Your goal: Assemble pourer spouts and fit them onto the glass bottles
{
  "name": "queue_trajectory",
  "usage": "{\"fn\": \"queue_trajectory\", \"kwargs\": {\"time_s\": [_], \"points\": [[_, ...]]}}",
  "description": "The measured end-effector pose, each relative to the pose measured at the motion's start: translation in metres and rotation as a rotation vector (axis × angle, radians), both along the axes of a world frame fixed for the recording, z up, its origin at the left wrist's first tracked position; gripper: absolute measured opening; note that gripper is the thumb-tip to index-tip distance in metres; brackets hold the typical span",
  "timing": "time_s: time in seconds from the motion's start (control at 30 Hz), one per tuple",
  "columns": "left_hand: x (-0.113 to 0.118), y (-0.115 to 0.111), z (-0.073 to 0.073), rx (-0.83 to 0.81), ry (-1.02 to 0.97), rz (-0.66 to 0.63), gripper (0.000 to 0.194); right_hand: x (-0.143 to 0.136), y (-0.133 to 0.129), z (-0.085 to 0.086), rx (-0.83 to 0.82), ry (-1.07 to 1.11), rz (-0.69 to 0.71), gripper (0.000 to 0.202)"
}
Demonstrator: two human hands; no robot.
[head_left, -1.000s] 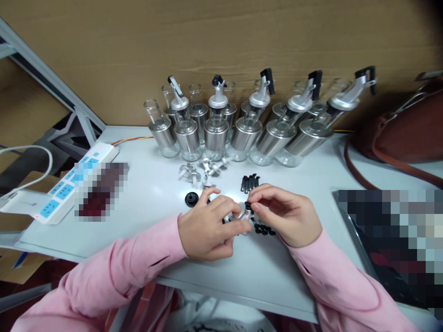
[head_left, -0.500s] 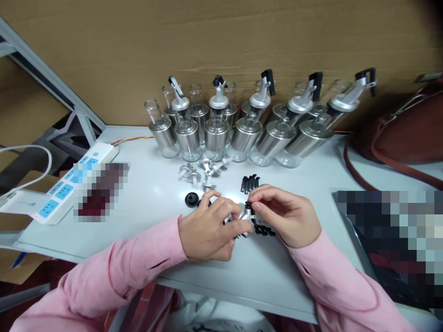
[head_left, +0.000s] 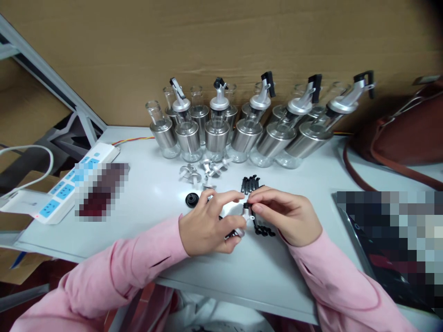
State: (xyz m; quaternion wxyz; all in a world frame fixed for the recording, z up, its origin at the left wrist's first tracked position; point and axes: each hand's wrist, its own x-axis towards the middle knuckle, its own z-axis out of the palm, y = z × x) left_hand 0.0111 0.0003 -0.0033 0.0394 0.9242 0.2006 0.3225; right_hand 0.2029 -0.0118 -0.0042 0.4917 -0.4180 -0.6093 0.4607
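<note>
My left hand is closed around a silver bottle pourer, mostly with the thumb and lower fingers. Its index finger is stretched out above the spout. Pinched at the pourer's black tip is my right hand, thumb against forefinger; any small part between them is hidden. Small black levers lie just below the right fingertips, and another group of black levers lies beyond them. To the left of my hand sits a round black stopper. Several silver pourer tops are heaped behind.
Glass bottles with steel sleeves stand in rows along the cardboard wall, several with pourers fitted. A power strip and a blurred dark object lie left. A brown bag and a dark tray-like item are right.
My left index finger has lifted off the pourer and stretched out toward my right fingertips. The right hand stays at the spout tip, almost unmoved.
</note>
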Motion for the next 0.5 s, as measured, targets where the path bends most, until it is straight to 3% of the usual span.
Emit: {"fn": "queue_trajectory", "kwargs": {"time_s": [0.2,0.37,0.43,0.5], "points": [[0.002,0.000,0.005,-0.085,0.007,-0.046,0.005,-0.005,-0.002,0.001,-0.134,0.145,-0.109,0.014],[0.001,-0.002,0.010,-0.155,-0.022,-0.068,0.005,-0.008,-0.005,0.002,-0.246,0.277,-0.097,0.012],[0.000,-0.001,0.012,-0.180,-0.043,-0.079,0.006,-0.007,-0.005,0.003,-0.332,0.355,-0.046,0.014],[-0.001,-0.001,0.012,-0.195,-0.075,-0.091,0.007,-0.005,-0.004,0.002,-0.416,0.415,0.089,0.021]]}}
